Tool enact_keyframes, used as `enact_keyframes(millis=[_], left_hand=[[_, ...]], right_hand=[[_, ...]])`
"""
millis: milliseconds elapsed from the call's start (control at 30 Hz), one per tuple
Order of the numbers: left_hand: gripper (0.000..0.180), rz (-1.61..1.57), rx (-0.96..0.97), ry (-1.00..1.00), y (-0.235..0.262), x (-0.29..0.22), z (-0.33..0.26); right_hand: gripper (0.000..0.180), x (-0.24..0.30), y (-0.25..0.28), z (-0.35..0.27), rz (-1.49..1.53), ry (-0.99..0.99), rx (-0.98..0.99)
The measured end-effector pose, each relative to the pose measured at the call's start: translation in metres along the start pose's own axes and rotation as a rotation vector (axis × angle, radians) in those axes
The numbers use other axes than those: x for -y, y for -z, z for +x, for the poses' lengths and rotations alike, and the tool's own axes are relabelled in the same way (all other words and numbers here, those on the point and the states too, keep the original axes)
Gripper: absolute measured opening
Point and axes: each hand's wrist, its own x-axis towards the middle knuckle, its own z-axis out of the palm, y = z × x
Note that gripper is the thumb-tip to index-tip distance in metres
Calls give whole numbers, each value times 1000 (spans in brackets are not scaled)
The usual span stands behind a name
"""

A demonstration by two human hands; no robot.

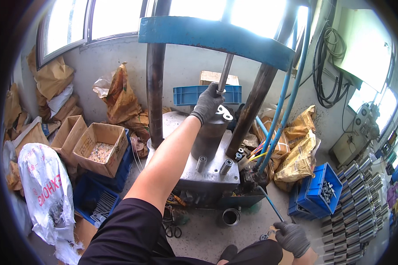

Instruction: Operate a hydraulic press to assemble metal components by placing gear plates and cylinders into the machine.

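My left hand [208, 104], in a dark grey glove, reaches up to the press and closes around the lower end of an upright metal rod [226, 70]. Just below it stands a dark metal cylinder [209, 140], with white rings [224, 113] on its top. My right hand [292, 239], gloved too, is low on the right, closed on the end of a blue lever [272, 204] that slants down from the press base. Two short metal sleeves [226, 167] stand on the press's steel plate [181, 167]. A blue crossbeam [212, 36] spans the thick columns above.
Cardboard boxes [101, 148], a blue crate of rods [95, 201] and a white sack [44, 190] crowd the left. On the right are blue hoses [281, 106], a blue bin of metal parts [325, 190] and stacked metal tubes [353, 207]. A round can [231, 217] stands on the floor.
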Motion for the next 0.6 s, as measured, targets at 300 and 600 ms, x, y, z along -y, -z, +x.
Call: enact_keyframes(millis=[300,600], left_hand=[[29,81,38,-6,3,3,2],[33,100,44,43,5,-18,-6]], right_hand=[[20,-6,-18,-12,-60,8,101],[10,-4,40,49,-6,216,-459]])
